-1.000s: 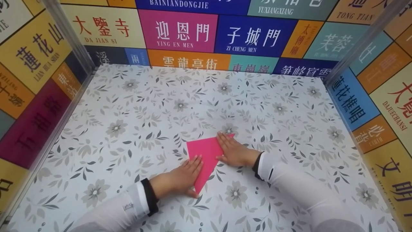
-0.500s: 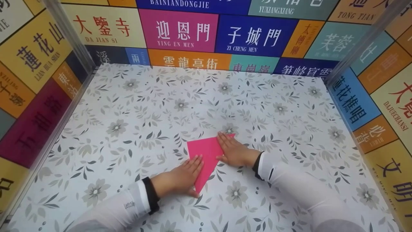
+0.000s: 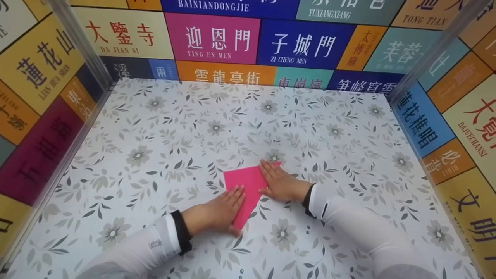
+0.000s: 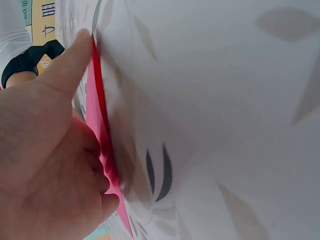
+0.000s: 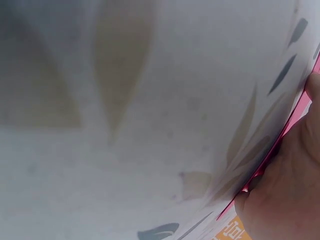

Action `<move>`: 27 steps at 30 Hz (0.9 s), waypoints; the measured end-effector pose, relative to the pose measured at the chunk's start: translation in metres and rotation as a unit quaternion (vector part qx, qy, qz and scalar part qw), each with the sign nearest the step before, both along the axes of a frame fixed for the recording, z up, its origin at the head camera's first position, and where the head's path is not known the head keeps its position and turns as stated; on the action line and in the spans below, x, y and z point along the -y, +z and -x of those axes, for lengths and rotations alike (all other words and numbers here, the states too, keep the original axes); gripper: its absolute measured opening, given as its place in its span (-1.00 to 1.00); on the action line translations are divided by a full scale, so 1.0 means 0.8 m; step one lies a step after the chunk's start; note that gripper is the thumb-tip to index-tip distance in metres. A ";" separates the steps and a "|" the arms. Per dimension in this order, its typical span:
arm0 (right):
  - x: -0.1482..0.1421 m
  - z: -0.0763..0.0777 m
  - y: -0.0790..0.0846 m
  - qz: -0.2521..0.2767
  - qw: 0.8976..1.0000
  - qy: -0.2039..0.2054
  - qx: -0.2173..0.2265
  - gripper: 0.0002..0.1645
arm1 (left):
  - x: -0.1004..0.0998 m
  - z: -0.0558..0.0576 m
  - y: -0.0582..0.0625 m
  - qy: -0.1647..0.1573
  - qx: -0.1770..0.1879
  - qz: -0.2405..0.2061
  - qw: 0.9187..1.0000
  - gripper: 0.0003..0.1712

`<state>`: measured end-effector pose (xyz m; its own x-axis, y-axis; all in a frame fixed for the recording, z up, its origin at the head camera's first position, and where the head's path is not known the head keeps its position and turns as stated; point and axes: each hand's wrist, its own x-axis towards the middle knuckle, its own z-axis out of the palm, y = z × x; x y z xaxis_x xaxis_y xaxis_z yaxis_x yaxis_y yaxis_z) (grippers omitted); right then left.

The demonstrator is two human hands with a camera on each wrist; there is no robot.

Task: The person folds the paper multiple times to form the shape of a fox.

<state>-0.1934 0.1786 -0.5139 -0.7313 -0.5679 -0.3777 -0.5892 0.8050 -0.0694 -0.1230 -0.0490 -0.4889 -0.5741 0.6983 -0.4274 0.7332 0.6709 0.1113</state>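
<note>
A pink sheet of paper (image 3: 251, 188), folded into a triangle, lies on the floral tabletop in the head view. My left hand (image 3: 219, 211) rests on its left side with fingers extended, the thumb at the lower tip. Across the upper right part lies my right hand (image 3: 282, 184), fingers stretched toward the far corner. From the left wrist, the paper edge (image 4: 97, 95) shows a narrow gap under its layer along the thumb and fingers. In the right wrist view, the long edge of the paper (image 5: 300, 107) runs beneath the right hand (image 5: 292, 180).
The white tabletop (image 3: 186, 116) has a grey flower and leaf print. Panels with coloured sign blocks stand at the back (image 3: 213, 38), left (image 3: 42, 147) and right (image 3: 465, 162), with clear corner strips between them.
The head view has shifted slightly. Both hands and the pink paper stay in nearly the same place on the table.
</note>
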 end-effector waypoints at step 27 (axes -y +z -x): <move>0.000 0.002 0.001 -0.011 1.000 0.011 -0.013 -0.01 | -0.035 0.090 -0.012 0.095 -0.017 -0.014 0.995 0.22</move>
